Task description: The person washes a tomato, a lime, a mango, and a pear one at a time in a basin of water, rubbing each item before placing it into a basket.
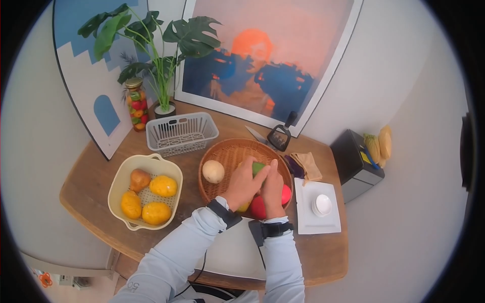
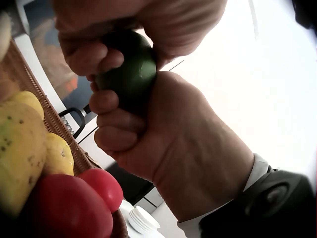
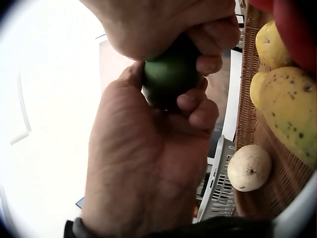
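Over the round wicker basket point(image 1: 242, 143), my two hands meet around one smooth, dark green fruit point(image 1: 258, 167). The left hand point(image 1: 242, 186) grips it from the left and the right hand point(image 1: 273, 191) from the right, with fingers curled about it in both wrist views. Much of the green fruit point(image 2: 133, 67) is hidden by fingers, so I cannot tell its kind. Inside the basket are a cream round vegetable point(image 1: 213, 171), red tomato-like fruits point(image 2: 72, 206), and yellow fruits, one large with dark spots and a green patch point(image 3: 292, 106).
Left of the basket, a cream colander point(image 1: 113, 194) holds several yellow fruits and a brown onion point(image 1: 140, 180). Behind stand a grey plastic basket point(image 1: 202, 136), a jar point(image 1: 136, 106) and a potted plant point(image 1: 164, 108). A white tray point(image 1: 308, 224) with stacked white bowls point(image 1: 322, 205) lies right.
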### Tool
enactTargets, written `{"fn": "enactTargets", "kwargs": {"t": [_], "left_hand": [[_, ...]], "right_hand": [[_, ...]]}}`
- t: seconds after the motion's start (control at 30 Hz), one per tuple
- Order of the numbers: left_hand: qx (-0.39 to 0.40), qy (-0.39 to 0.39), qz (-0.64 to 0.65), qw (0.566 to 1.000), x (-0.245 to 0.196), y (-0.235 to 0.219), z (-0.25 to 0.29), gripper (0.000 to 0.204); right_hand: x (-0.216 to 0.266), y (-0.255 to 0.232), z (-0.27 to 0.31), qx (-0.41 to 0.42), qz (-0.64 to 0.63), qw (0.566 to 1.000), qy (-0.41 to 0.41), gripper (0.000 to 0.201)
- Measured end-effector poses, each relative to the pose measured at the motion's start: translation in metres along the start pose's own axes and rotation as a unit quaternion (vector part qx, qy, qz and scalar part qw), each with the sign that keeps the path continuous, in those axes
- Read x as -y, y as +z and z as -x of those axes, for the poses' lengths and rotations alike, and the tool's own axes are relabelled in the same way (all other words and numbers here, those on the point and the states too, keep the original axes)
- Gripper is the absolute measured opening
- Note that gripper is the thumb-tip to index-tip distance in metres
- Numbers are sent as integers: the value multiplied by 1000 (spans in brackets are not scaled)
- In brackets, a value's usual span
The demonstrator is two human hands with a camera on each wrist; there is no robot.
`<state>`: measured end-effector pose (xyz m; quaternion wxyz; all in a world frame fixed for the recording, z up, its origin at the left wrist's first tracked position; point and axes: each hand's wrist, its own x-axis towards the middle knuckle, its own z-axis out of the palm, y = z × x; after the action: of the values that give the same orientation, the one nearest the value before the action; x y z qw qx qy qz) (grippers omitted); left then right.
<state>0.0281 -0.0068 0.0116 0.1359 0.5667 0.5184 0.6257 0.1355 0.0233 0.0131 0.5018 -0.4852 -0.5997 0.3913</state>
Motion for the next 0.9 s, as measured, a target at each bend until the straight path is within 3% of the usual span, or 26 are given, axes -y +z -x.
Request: {"fn": "enactTargets", "kwargs": {"t": [0.07, 0.2, 0.3, 0.4, 0.43, 0.5, 0.57, 0.63, 0.67, 0.73, 0.8, 0.83, 0.87, 0.9], "left_hand": [[41, -128, 61, 989, 12, -3, -5, 42], [109, -312, 290, 898, 14, -17, -15, 40], [76, -173, 145, 971, -1, -14, -9, 39], [33, 72, 30, 996, 1, -4, -6, 37], [36, 19, 59, 997, 4, -3, -5, 37], [40, -87, 114, 989, 8, -2, -4, 36], [72, -215, 217, 949, 2, -10, -8, 37], [100, -333, 332, 877, -17, -31, -18, 37], [91, -296, 300, 902, -16, -28, -17, 36], [70, -221, 234, 944, -9, -17, -12, 35], [16, -22, 95, 995, -2, -5, -8, 34], [-12, 80, 24, 996, 1, -2, -7, 33], [-1, 33, 52, 998, 5, 0, -5, 33], [9, -15, 80, 997, 6, -1, -4, 32]], "right_hand": [[8, 10, 10, -44, 109, 974, -196, 44], [26, 22, 18, -66, 157, 934, -314, 38], [18, 13, 13, -37, 87, 984, -154, 39], [-2, 0, -2, 2, -92, 993, 80, 39], [0, -3, 1, -1, 30, 999, 40, 36], [8, 6, 10, -32, 83, 985, -147, 35], [29, 16, 22, -50, 155, 942, -294, 35], [33, 21, 24, -52, 170, 937, -300, 34], [34, 21, 24, -52, 179, 935, -303, 34], [17, 16, 14, -28, 176, 966, -187, 34], [10, 5, 8, -2, 144, 985, -94, 33], [9, -1, 6, 11, 113, 992, -59, 33], [9, -4, 5, 24, 83, 996, -24, 34], [12, 0, 8, -3, 109, 989, -105, 34]]}}
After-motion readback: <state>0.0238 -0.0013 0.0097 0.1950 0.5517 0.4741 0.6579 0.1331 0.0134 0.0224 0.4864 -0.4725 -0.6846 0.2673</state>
